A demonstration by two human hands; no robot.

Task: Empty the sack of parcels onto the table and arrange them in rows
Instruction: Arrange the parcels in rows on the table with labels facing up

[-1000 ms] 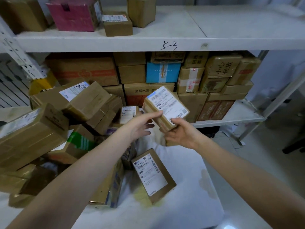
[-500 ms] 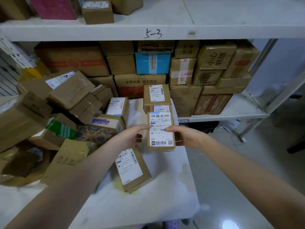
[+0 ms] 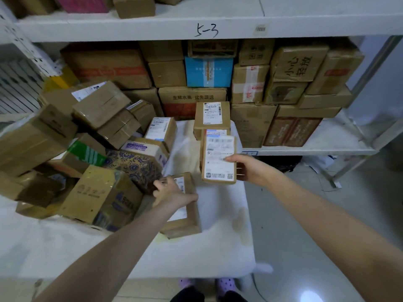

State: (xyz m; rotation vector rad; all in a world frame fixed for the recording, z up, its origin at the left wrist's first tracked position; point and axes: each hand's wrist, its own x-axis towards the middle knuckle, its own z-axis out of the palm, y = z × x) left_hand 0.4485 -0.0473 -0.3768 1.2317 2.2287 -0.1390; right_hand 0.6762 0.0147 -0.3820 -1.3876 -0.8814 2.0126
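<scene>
**Right hand (image 3: 247, 170).** My fingers (image 3: 231, 159) gripped the right side of a labelled parcel (image 3: 218, 158), with the thumb laid across its label. The parcel was label-up at the right edge of the tabletop (image 3: 218, 256). Its far end overlapped a second parcel (image 3: 215, 132) just behind it. A far parcel (image 3: 212, 117) sat beyond that, at the far right corner. I could not tell whether the labelled parcel was already resting on the tabletop.

**Left hand (image 3: 172, 192).** My fingers were curled over the far left corner of a flat parcel (image 3: 187, 216), gripping it. It lay label-up near the middle of the tabletop, close against the heap of parcels (image 3: 91, 153) that covered the left side.

**Sack.** I could identify none in view.

**Assessment.** The step in hand appeared to be seating the labelled parcel as third in a row along the right edge. To do it well, I judged it should:
- come toward the near edge until clear of the second parcel;
- sit square to that parcel;
- lie flat with the label up before I let go.

It sat close to the right edge, so any overhang risked a fall to the floor. The flat parcel looked next in line. I judged it should be lifted rather than dragged, since the heap beside it seemed liable to slide.
</scene>
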